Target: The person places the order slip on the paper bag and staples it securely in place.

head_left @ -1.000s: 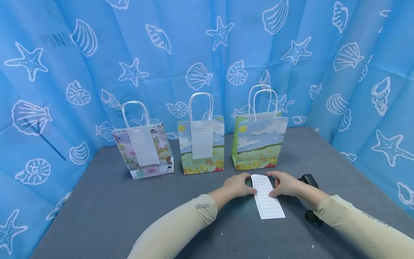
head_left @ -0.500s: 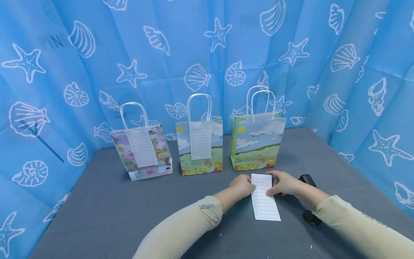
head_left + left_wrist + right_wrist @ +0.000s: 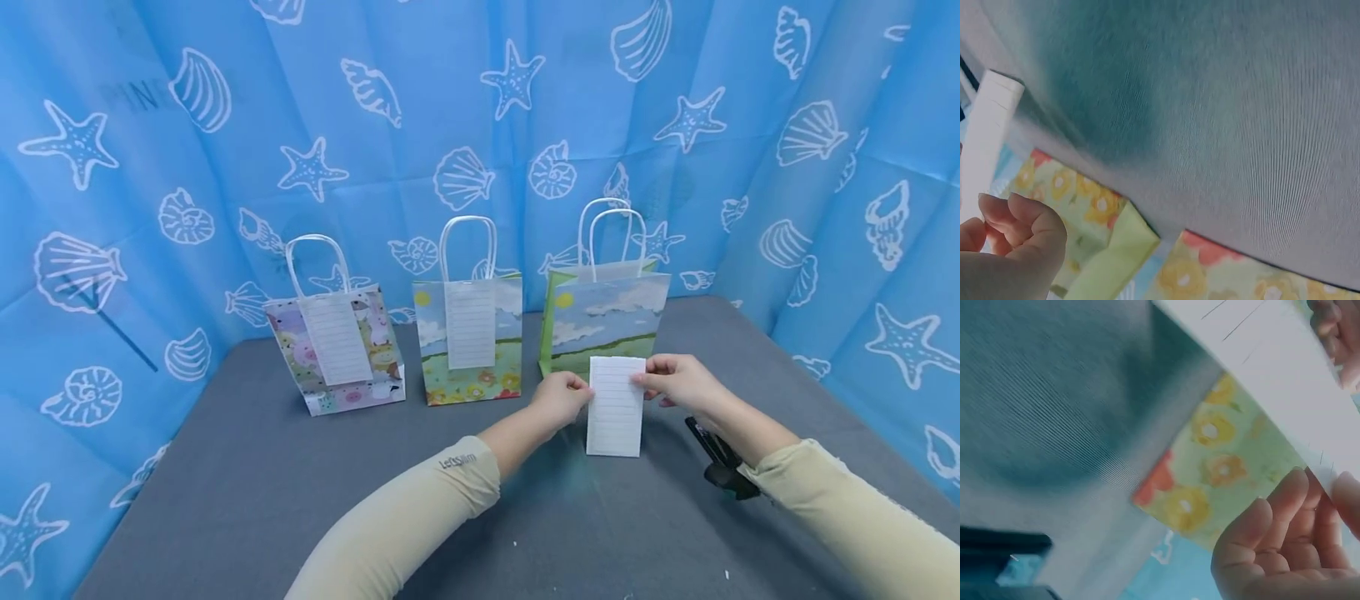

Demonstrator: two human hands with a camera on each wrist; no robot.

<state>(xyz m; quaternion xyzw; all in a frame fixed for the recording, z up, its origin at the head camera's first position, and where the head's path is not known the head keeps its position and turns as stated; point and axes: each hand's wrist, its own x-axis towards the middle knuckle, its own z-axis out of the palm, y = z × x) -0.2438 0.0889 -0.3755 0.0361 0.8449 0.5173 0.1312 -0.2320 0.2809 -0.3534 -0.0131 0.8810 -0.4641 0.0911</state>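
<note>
Between both hands, a white lined paper slip [image 3: 615, 412] is held up in front of the right-hand gift bag [image 3: 600, 317], hiding part of its flowered bottom. My left hand [image 3: 558, 402] pinches the slip's left edge. At its right edge, near the top, my right hand [image 3: 682, 383] pinches it between thumb and fingers. In the left wrist view the slip [image 3: 991, 125] appears narrow, beside the left hand [image 3: 1016, 234]. The right wrist view shows the right thumb on the slip's face and the other fingers [image 3: 1291, 494] behind it.
A middle gift bag [image 3: 510, 358] and a left gift bag [image 3: 382, 325] stand at the back, each with a lined slip hanging on its front. A black tool [image 3: 723, 467], partly hidden by the right arm, lies on the grey table [image 3: 300, 500]. A blue shell-print curtain [image 3: 405, 108] hangs behind.
Both hands have lifted the slip off the table and moved it up and away, toward the right-hand bag. It now stands more upright. More of the black tool shows.
</note>
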